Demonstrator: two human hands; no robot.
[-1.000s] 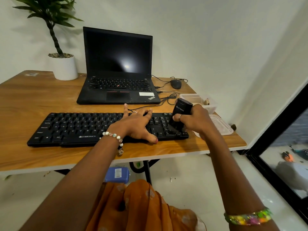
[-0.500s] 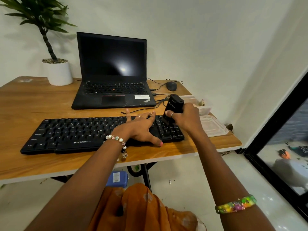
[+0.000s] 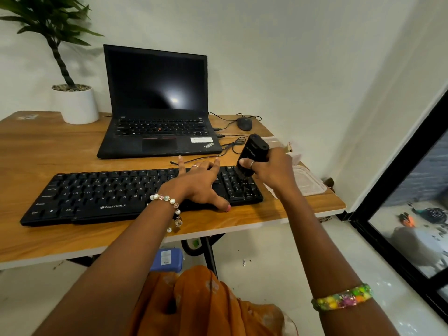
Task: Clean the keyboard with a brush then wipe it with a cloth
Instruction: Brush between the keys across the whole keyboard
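Note:
A black Zebronics keyboard (image 3: pixel 101 195) lies along the front of the wooden desk (image 3: pixel 43 151). My left hand (image 3: pixel 201 183) rests flat on its right-middle keys, fingers spread, thumb at the front edge. My right hand (image 3: pixel 274 170) grips a black block-shaped brush (image 3: pixel 253 151), tilted, with its bristles down on the number pad at the keyboard's right end. No cloth shows clearly.
An open black laptop (image 3: pixel 157 105) stands behind the keyboard, with a mouse (image 3: pixel 244 123) and cables to its right. A potted plant (image 3: pixel 75 103) sits at the back left. Clear plastic containers (image 3: pixel 308 183) lie at the desk's right edge, near a wall and glass door.
The brush has travelled from the front of the number pad towards its back rows. My left hand has stayed on the keys.

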